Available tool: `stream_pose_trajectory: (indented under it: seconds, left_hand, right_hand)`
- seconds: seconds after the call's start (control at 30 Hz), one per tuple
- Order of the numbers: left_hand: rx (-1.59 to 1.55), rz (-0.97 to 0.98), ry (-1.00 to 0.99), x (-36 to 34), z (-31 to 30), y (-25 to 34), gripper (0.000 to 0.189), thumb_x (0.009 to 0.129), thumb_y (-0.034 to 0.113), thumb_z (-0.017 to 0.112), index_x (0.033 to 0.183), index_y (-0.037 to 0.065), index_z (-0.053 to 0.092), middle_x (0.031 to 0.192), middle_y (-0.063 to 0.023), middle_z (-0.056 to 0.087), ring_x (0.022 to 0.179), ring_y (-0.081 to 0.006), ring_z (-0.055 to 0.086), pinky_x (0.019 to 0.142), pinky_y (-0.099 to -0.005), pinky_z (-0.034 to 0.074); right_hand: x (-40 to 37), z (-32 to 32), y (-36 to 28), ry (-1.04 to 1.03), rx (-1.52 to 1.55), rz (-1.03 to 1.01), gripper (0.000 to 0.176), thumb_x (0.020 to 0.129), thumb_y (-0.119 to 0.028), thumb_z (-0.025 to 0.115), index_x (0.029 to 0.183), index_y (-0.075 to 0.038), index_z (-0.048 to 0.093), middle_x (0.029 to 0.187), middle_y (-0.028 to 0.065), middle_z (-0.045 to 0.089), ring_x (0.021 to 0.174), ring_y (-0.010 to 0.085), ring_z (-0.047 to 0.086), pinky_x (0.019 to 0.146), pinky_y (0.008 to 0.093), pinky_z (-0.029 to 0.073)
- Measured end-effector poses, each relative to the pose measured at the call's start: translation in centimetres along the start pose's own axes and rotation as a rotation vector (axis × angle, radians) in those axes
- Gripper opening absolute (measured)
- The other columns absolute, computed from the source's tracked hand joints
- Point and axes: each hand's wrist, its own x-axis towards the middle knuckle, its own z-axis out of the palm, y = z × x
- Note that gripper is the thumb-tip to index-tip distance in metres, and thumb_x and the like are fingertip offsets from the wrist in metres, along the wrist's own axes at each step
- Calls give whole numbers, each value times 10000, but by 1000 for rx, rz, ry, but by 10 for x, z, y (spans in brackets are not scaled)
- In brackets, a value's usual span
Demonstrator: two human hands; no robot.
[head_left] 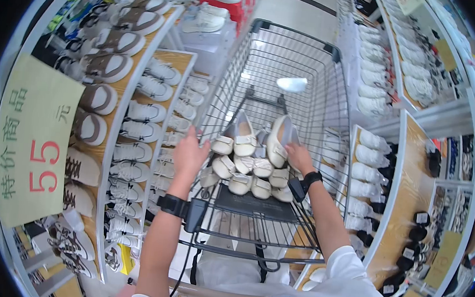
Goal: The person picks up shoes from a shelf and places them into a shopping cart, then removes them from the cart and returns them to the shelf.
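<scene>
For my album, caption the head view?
Right hand at a pale shoe in a shopping cart between shoe shelves.

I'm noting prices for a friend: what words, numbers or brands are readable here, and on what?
"特价商品" – left sign, in green
"55" – left sign, in red
"元" – left sign, beside the number
Right sign: too blurred to read surely
Top sign: too small and blurred
White tags on the right: too small
Black panel in the cart: any print too faint
No brand can be read.

Bright light, fisheye-curved edges, black corners
</scene>
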Motion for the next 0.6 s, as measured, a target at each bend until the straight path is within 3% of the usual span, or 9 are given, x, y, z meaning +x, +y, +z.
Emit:
stream_pose_trajectory:
  seconds: [0.13,0.23,0.4,0.6]
  left_hand:
    - [-12,-12,-17,-18,2,-5,335,773,256,635,999,39,516,829,-196,656,773,-383,633,680,-475,494]
    - [-12,13,-10,-34,-2,-18,349,773,249,636,1003,25,500,838,-203,655,772,-389,632,678,-470,501]
    - [11,-21,-49,-56,-11,-33,351,769,237,639,1014,27,501,876,-202,656,809,-372,635,698,-460,504]
    - [-27,0,-43,-80,-21,-63,372,766,240,639,1040,25,507,900,-209,655,843,-370,633,723,-464,499]
  right_hand:
    - [-13,31,-3,4,-104,69,459,890,-497,427,1017,-104,626,943,181,649,915,370,599,813,459,455]
    - [-27,34,-6,-52,-2,79,499,895,-517,394,1015,-92,625,917,189,654,889,366,613,811,469,450]
    - [-68,41,-22,96,-28,99,517,947,-424,348,836,-22,655,812,239,631,801,418,605,723,509,464]
    - [-128,18,-69,195,-12,92,539,944,-430,352,796,-7,652,775,254,619,771,430,598,705,510,468]
